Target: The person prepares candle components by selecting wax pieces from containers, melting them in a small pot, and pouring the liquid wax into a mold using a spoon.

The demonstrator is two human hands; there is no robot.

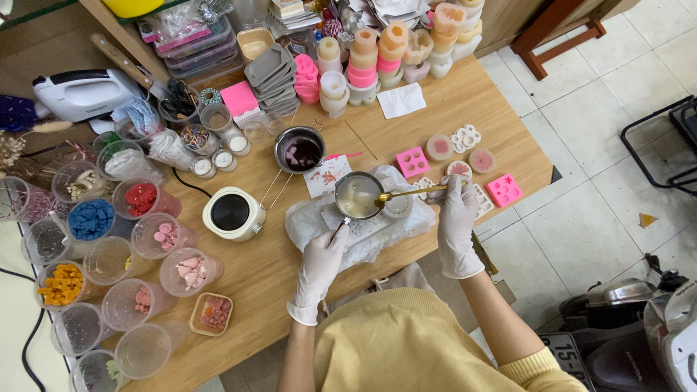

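My left hand (pixel 324 260), in a white glove, grips the handle of a small steel pouring pot (pixel 357 194) that holds pale liquid. The pot rests over a white cloth (pixel 312 221) on the wooden table (pixel 465 101). My right hand (pixel 456 212), also gloved, holds a gold spoon (pixel 406 193) whose bowl reaches over the pot's right rim. A second steel pot (pixel 300 150) with dark pink liquid stands just behind.
Pink silicone moulds (pixel 412 161) (pixel 504 189) and small round filled moulds lie to the right. A white electric hotplate (pixel 232 213) sits left of the cloth. Several plastic cups of coloured chunks crowd the left edge. Stacked moulds line the back. A scooter stands on the tiled floor, lower right.
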